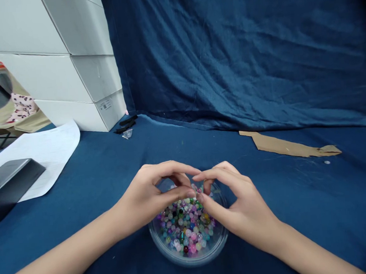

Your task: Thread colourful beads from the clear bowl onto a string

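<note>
A clear round bowl (pixel 193 261) with many small multicoloured beads (pixel 190 229) stands on the blue cloth in front of me. My left hand (pixel 158 191) is over the bowl's upper left side, its thumb and fingers curved toward each other. From the right, my right hand (pixel 232 196) reaches over the rim with thumb and index finger bent inward. The fingertips of both hands meet above the beads. Anything between them is too small or hidden to make out.
White boxes (pixel 86 77) are stacked at the back left, near a dark device (pixel 12 184) on white paper (pixel 57 151). Small black items (pixel 126 123) lie by the boxes. A torn cardboard strip (pixel 285 144) lies at the right, before a blue curtain (pixel 227 57).
</note>
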A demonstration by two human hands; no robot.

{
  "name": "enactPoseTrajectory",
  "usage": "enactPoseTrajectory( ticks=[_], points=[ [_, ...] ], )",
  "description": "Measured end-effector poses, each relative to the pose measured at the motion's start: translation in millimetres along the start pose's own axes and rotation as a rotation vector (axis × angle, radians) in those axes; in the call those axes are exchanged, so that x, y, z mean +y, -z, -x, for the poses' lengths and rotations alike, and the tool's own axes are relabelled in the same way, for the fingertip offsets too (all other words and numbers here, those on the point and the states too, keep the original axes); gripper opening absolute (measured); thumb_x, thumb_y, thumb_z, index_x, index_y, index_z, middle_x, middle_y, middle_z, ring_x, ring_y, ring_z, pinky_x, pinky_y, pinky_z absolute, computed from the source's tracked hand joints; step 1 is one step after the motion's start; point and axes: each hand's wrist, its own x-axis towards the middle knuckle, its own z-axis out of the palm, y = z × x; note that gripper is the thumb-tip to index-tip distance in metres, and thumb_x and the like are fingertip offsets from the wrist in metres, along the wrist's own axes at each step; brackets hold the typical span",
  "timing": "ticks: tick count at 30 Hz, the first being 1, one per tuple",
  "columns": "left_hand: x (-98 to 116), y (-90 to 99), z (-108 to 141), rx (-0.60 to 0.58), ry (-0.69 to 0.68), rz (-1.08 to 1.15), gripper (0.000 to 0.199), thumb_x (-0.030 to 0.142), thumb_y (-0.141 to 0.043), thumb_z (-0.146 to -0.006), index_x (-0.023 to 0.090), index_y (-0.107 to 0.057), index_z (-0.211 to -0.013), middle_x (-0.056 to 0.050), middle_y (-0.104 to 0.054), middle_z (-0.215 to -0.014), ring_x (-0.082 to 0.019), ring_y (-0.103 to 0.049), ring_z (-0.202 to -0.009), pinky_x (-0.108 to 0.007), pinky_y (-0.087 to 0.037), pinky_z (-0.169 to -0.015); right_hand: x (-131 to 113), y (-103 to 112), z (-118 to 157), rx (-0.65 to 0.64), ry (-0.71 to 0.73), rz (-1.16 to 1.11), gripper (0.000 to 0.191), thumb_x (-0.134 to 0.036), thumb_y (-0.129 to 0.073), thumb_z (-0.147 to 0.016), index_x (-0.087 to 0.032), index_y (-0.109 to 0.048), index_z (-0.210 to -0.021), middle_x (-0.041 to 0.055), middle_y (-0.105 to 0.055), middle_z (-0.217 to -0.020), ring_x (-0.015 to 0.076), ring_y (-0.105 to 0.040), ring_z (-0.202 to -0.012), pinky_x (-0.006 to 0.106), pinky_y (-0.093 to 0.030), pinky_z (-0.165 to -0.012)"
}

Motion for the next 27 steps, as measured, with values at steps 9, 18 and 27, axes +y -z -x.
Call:
enactPoseTrajectory(
  ticks=[9,18,27],
  points=[
    [4.3,-2.4,0.2,0.066,0.010,0.034,0.022,0.013,-0.080,-0.088,0.020,-0.074,-0.108,0.000,-0.076,-0.084,-0.014,-0.073,-0.080,-0.024,-0.059,-0.078,3.3,6.3,-3.0,0.038,-0.015,0.059,0.009,-0.022,-0.068,-0.100,-0.028,-0.073,-0.098,0.0028,-0.066,-0.098,0.0234,-0.059,-0.096,0.041,-0.044,-0.084],
    [1.6,-2.9,2.3,0.098,0.024,-0.031,0.018,0.017,-0.081,-0.090,0.022,-0.074,-0.106,0.002,-0.074,-0.084,-0.012,-0.070,-0.080,-0.022,-0.055,-0.076,6.1,10.7,-6.1,0.118,-0.051,0.095,0.016,-0.018,-0.067,-0.097,-0.028,-0.072,-0.109,0.0019,-0.071,-0.110,0.0242,-0.061,-0.107,0.042,-0.047,-0.093],
    [-0.6,-0.8,4.3,0.045,-0.069,-0.097,0.019,0.016,-0.078,-0.092,0.022,-0.073,-0.109,-0.001,-0.074,-0.089,-0.016,-0.068,-0.089,-0.027,-0.054,-0.082,1.6,7.8,-2.8,0.009,0.085,0.001,0.008,-0.020,-0.072,-0.098,-0.027,-0.075,-0.101,-0.0001,-0.075,-0.091,0.0210,-0.062,-0.091,0.037,-0.049,-0.081]
  ],
)
